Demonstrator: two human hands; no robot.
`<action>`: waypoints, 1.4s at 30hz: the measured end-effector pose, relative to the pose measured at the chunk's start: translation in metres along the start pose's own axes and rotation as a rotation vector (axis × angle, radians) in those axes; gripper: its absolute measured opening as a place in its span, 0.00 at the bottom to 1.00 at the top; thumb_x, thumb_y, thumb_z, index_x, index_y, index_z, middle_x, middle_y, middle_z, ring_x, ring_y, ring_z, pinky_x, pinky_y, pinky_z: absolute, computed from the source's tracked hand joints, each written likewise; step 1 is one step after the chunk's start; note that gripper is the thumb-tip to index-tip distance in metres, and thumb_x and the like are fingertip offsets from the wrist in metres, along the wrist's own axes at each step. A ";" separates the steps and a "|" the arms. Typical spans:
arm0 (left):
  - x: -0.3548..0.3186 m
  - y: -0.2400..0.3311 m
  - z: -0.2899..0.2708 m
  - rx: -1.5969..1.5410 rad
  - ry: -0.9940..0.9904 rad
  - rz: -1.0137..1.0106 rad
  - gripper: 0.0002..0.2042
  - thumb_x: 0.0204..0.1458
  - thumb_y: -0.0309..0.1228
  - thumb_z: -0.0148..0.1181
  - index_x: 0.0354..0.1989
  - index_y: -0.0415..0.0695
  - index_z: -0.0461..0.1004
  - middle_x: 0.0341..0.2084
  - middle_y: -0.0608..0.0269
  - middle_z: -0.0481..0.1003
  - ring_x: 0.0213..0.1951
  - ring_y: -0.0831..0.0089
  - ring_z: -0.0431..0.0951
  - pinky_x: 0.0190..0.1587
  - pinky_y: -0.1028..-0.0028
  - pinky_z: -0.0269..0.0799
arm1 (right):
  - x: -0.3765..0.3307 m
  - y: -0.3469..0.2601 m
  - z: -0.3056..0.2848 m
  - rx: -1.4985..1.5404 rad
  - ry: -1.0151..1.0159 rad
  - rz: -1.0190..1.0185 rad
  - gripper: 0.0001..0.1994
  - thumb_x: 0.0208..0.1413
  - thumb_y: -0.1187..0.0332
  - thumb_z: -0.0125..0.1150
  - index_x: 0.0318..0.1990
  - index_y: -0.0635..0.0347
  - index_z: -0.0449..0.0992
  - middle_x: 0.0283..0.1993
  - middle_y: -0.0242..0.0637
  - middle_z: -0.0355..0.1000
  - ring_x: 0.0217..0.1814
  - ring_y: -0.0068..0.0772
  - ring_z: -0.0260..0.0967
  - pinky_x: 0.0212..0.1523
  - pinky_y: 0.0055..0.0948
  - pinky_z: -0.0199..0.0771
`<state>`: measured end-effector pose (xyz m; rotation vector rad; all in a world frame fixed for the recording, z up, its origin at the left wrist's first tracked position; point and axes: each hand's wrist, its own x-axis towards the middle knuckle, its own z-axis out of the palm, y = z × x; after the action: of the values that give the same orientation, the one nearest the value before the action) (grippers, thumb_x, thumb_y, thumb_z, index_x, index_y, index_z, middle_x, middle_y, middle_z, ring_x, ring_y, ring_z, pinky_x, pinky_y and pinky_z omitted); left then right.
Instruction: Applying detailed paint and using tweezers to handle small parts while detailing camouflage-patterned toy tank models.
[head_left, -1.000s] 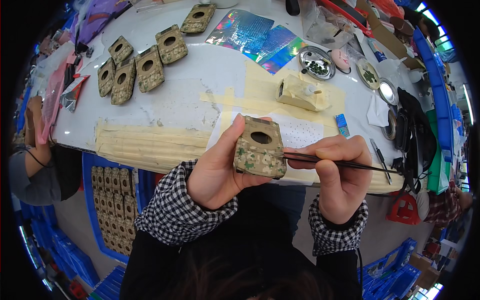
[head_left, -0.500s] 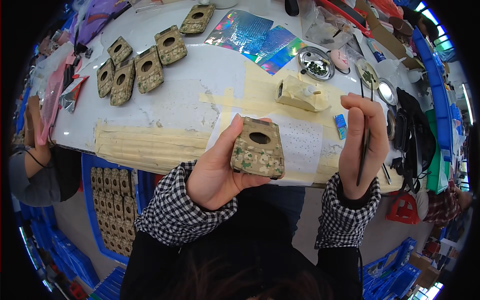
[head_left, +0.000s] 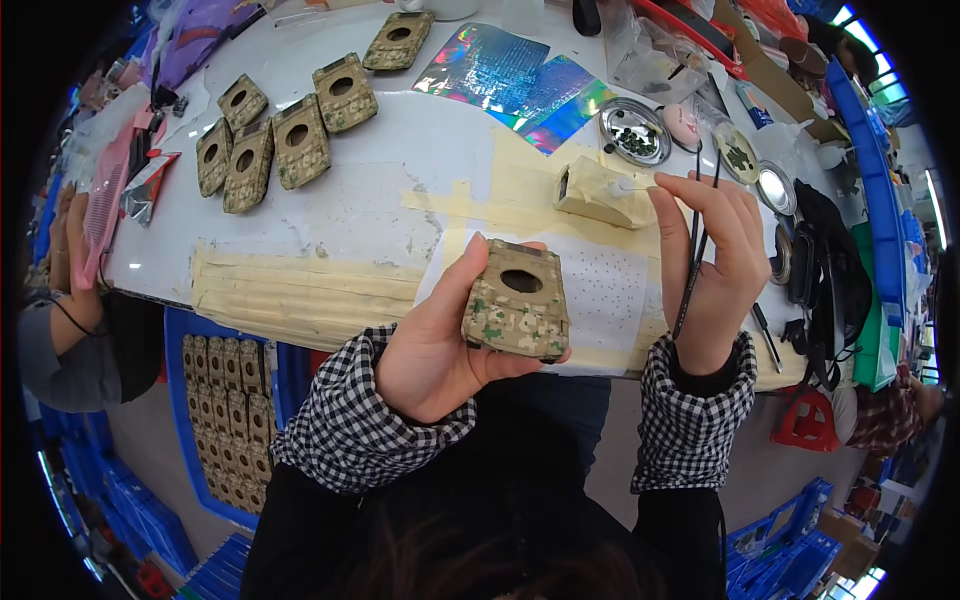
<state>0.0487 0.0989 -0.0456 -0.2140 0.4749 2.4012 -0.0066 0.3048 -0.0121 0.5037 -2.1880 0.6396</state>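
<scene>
A camouflage model vehicle hull [head_left: 512, 325], with an oval hole in its top, rests in my left hand [head_left: 435, 350], thumb along one side and fingers beneath. In my right hand [head_left: 715, 250], black tweezers [head_left: 697, 240] lie across the fingers, tips pointing up and away. The thumb and forefinger of that hand close at a thin pin-like piece beside a white knob [head_left: 622, 187] on a tape-covered block [head_left: 590, 192]. Whether they grip the pin is too small to tell. Under the left hand lies a white dotted sheet [head_left: 605, 285].
Several more camouflage hulls [head_left: 302, 140] stand at the far left. Shiny holographic sheets [head_left: 500, 70] lie at the back. Round metal dishes [head_left: 655, 150] hold small dark green parts. A blue crate [head_left: 178, 400] of hulls sits below the table edge. Another person's arm [head_left: 65, 320] is at the left.
My right hand has moved left and forward to the knob on the taped block, tweezers still in it. My left hand holds the hull nearly still.
</scene>
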 end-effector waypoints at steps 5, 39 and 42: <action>-0.001 0.001 0.002 -0.006 0.017 -0.005 0.29 0.62 0.52 0.27 0.61 0.41 0.54 0.39 0.43 0.73 0.36 0.58 0.79 0.35 0.72 0.80 | -0.008 -0.026 -0.018 0.363 0.034 0.042 0.05 0.49 0.77 0.62 0.34 0.65 0.73 0.32 0.40 0.72 0.36 0.35 0.70 0.36 0.30 0.69; -0.002 0.001 0.000 -0.005 0.002 0.005 0.29 0.62 0.51 0.27 0.61 0.39 0.54 0.40 0.42 0.72 0.36 0.57 0.79 0.36 0.71 0.80 | -0.015 -0.040 -0.015 1.065 -0.234 0.575 0.06 0.62 0.72 0.46 0.39 0.67 0.63 0.32 0.36 0.70 0.37 0.28 0.74 0.41 0.24 0.76; -0.003 0.001 0.001 -0.046 -0.028 0.010 0.30 0.62 0.50 0.26 0.62 0.38 0.51 0.40 0.39 0.71 0.37 0.55 0.79 0.35 0.71 0.81 | -0.008 -0.020 -0.006 0.570 -0.005 0.407 0.04 0.59 0.74 0.52 0.35 0.67 0.67 0.29 0.35 0.70 0.33 0.23 0.72 0.33 0.22 0.71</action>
<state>0.0502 0.0965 -0.0439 -0.1981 0.4086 2.4231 0.0126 0.2933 -0.0096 0.3377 -2.1110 1.5036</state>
